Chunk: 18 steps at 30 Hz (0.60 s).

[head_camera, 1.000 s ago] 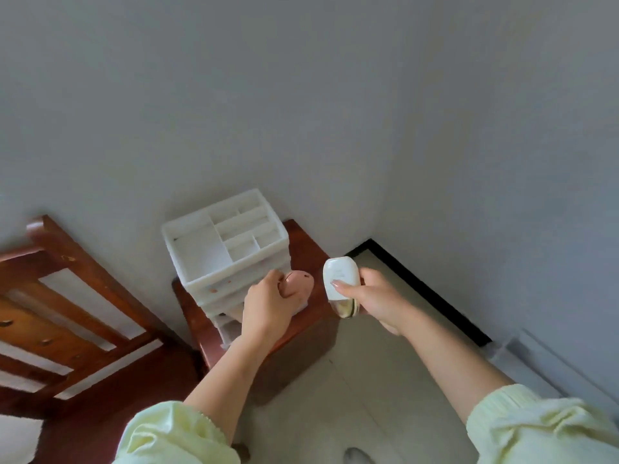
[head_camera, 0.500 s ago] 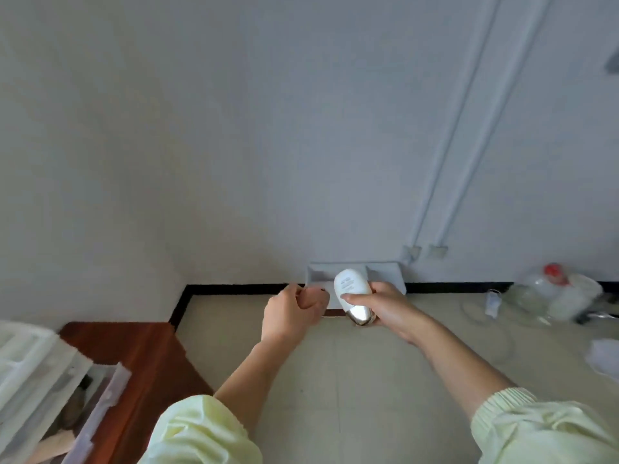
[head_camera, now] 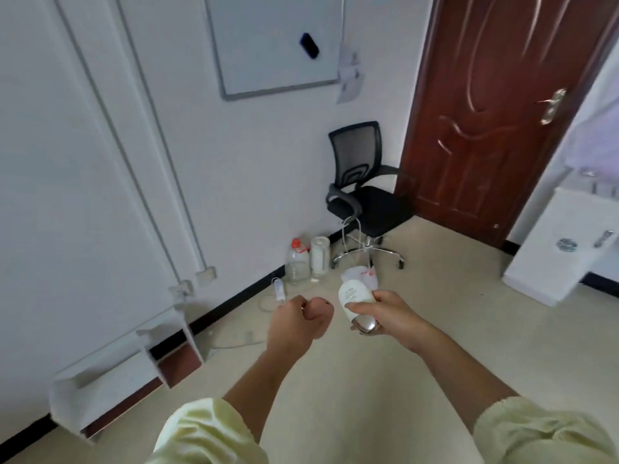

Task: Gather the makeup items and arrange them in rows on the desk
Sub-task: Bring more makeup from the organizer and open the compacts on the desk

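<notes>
- The right hand [head_camera: 388, 316] is carrying a white oval bottle with a silver cap [head_camera: 353, 296] in mid-air, fingers curled round it.
- The left hand [head_camera: 298, 321] is staying fisted; whether it holds anything is hidden.
- The view is swinging round to a black mesh office chair [head_camera: 371, 204]. This is probably the walk to the desk, which is not showing.

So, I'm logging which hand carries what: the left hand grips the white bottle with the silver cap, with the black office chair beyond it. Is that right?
Not quite. The grip on the white bottle with the silver cap belongs to the right hand, not the left, as the head view shows. The rest stands: the black office chair is beyond it, by the wall.
</notes>
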### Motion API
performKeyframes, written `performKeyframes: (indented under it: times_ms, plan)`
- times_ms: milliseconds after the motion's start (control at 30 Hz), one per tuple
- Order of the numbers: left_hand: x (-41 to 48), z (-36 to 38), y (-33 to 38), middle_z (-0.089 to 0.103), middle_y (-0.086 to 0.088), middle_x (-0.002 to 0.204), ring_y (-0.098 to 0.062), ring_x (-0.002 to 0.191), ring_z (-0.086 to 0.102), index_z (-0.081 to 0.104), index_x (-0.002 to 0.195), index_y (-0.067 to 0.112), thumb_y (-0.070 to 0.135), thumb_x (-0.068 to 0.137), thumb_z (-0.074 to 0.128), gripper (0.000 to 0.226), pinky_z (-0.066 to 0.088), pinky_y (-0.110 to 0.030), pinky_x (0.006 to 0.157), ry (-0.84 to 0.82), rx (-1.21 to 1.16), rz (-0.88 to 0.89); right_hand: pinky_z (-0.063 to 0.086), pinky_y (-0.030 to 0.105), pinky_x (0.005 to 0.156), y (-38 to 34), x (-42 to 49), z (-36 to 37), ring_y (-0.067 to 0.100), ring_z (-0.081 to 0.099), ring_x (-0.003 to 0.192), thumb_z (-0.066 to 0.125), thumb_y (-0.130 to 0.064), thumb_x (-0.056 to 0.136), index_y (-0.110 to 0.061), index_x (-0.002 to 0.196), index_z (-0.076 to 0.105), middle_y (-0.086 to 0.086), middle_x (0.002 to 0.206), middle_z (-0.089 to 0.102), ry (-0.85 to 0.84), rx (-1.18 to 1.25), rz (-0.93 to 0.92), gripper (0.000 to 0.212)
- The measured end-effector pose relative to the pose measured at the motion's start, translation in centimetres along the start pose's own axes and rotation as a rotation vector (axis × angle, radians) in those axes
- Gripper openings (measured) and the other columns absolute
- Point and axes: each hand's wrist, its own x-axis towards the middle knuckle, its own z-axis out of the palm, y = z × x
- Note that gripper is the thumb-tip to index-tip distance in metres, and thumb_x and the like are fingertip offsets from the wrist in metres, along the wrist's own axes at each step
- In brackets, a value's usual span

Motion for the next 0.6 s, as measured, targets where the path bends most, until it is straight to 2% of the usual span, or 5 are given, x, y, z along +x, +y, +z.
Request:
performKeyframes:
  times_ms: [100, 233, 433, 500, 600]
  plan:
    - [2.0, 6.5, 7.5, 0.063, -0.001, 0.075, -0.021, 0.074, 0.06, 0.059, 0.083, 0.01, 0.031, 0.08, 0.063, 0.021, 0.039, -0.026, 0.056, -0.087, -0.037, 0.101, 0.057, 0.033, 0.072, 1.4, -1.5, -9.3, 0.025, 0.073, 0.078, 0.074, -0.017, 0.083, -0.011, 0.101, 0.065, 0.013, 0.094, 0.074, 0.125, 0.047, 0.011, 0.021]
    - [4.1, 15.4, 18.2, 0.051, 0.006, 0.063, -0.014, 0.061, 0.047, 0.045, 0.066, 0.017, 0.019, 0.081, 0.063, 0.024, 0.035, -0.023, 0.053, -0.232, -0.123, 0.219, 0.057, 0.031, 0.069, 4.0, -3.6, -21.5, 0.023, 0.073, 0.076, 0.074, -0.02, 0.083, -0.013, 0.101, 0.064, 0.011, 0.096, 0.072, 0.304, 0.093, 0.037, 0.022]
    - [6.7, 28.6, 32.2, 0.059, 0.007, 0.072, -0.007, 0.062, 0.052, 0.056, 0.078, 0.017, 0.027, 0.077, 0.072, 0.019, 0.034, -0.016, 0.05, -0.421, -0.146, 0.361, 0.057, 0.029, 0.063, 8.4, -5.0, -37.2, 0.025, 0.074, 0.076, 0.074, -0.02, 0.083, -0.008, 0.101, 0.065, 0.017, 0.096, 0.073, 0.588, 0.228, 0.094, 0.023]
    - [7.5, 31.9, 35.6, 0.059, 0.006, 0.072, -0.01, 0.064, 0.055, 0.057, 0.079, 0.017, 0.029, 0.077, 0.074, 0.021, 0.04, -0.019, 0.053, -0.471, -0.158, 0.359, 0.057, 0.029, 0.065, 9.5, -4.8, -41.1, 0.023, 0.073, 0.07, 0.073, -0.021, 0.085, -0.008, 0.096, 0.065, 0.015, 0.088, 0.074, 0.651, 0.278, 0.106, 0.019]
    - [9.9, 38.4, 41.7, 0.067, -0.004, 0.083, -0.022, 0.074, 0.067, 0.064, 0.089, 0.01, 0.028, 0.075, 0.078, 0.027, 0.059, -0.035, 0.061, -0.589, -0.282, 0.315, 0.057, 0.029, 0.064, 11.2, -3.8, -48.5, 0.024, 0.07, 0.063, 0.068, -0.024, 0.088, -0.001, 0.099, 0.065, 0.017, 0.084, 0.074, 0.74, 0.349, 0.135, 0.026]
